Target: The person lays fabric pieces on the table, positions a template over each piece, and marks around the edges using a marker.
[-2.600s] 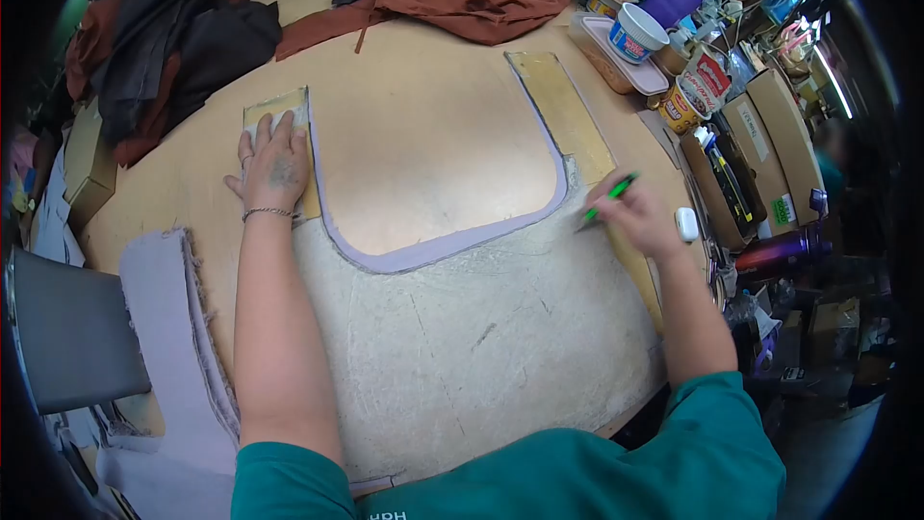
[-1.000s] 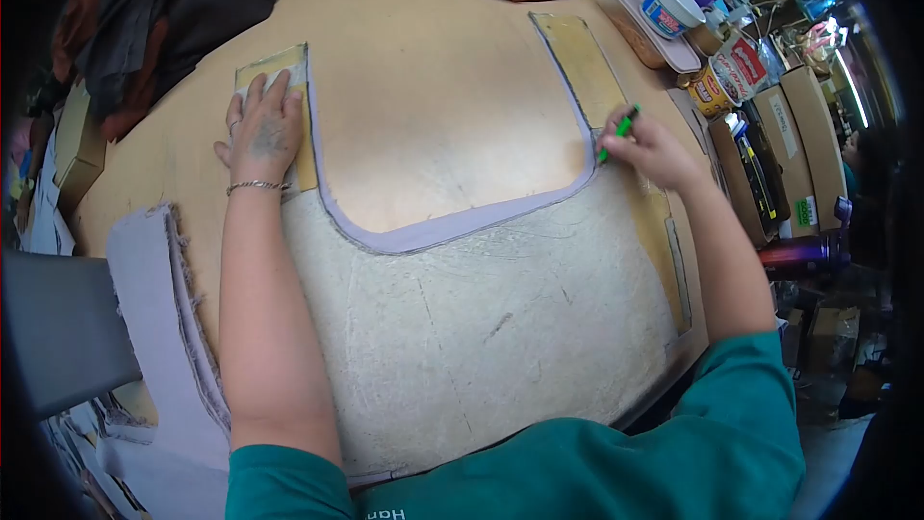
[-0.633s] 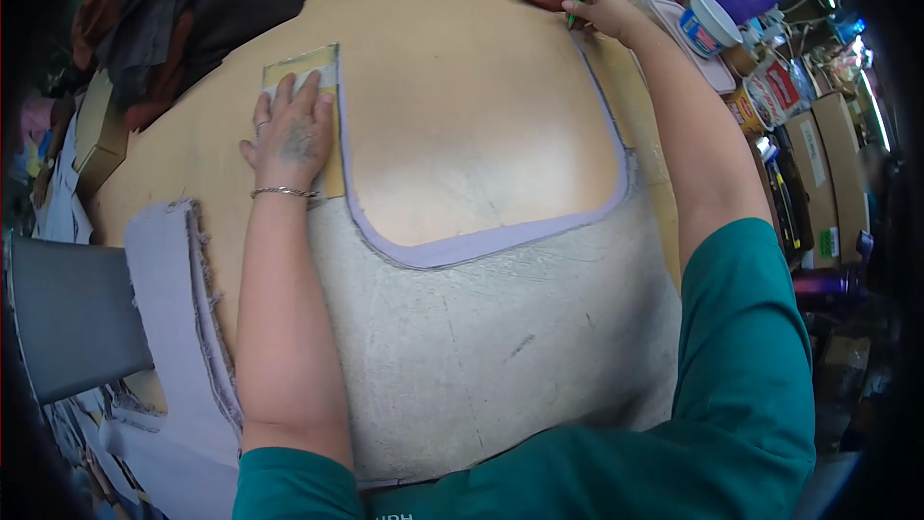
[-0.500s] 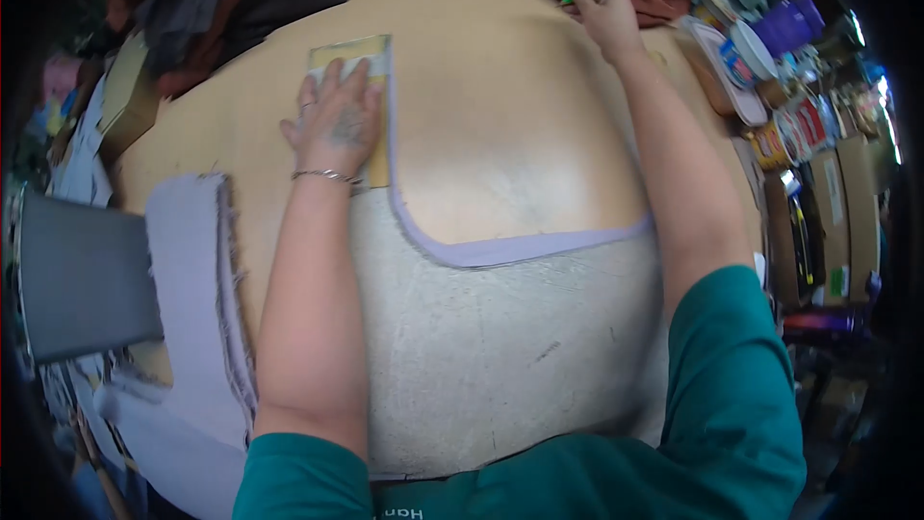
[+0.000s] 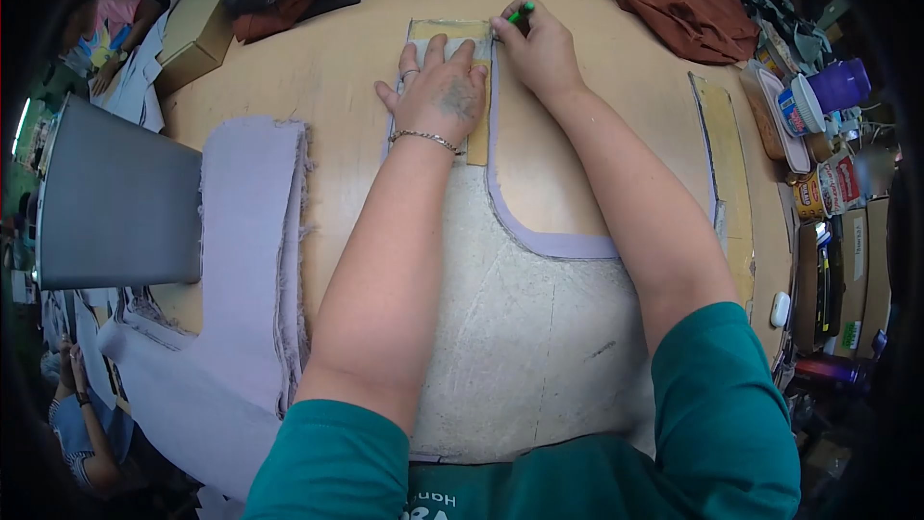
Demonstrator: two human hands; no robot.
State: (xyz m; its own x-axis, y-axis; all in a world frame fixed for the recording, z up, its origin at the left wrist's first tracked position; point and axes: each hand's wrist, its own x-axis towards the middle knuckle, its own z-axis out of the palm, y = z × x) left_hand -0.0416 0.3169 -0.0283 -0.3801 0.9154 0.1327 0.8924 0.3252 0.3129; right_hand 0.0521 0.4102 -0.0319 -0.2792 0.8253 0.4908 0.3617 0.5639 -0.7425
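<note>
My left hand (image 5: 438,87) lies flat with fingers spread on the upper strip of a grey pattern template (image 5: 520,327), whose end is covered with yellow tape. Under the template, lavender fabric (image 5: 563,246) shows as a narrow border along the curved inner edge. Between the fingers of my right hand (image 5: 541,48) is a green pen (image 5: 521,12); its lower end, hidden by the fingers, is near the strip's top right corner. My right forearm crosses the curved opening, and another yellow-taped strip (image 5: 722,164) lies beyond it.
Stacked lavender fabric pieces (image 5: 245,221) with frayed edges lie at left beside a grey bin (image 5: 125,197). Dark and rust-brown cloth (image 5: 664,0) covers the far edge. Tubs, a purple cup (image 5: 839,85) and boxes line the right side. Other people's arms (image 5: 91,414) show at far left.
My right hand has come from the far right side, across the opening, to the top of the strip beside my left hand. The left hand stays on the strip while the view has shifted.
</note>
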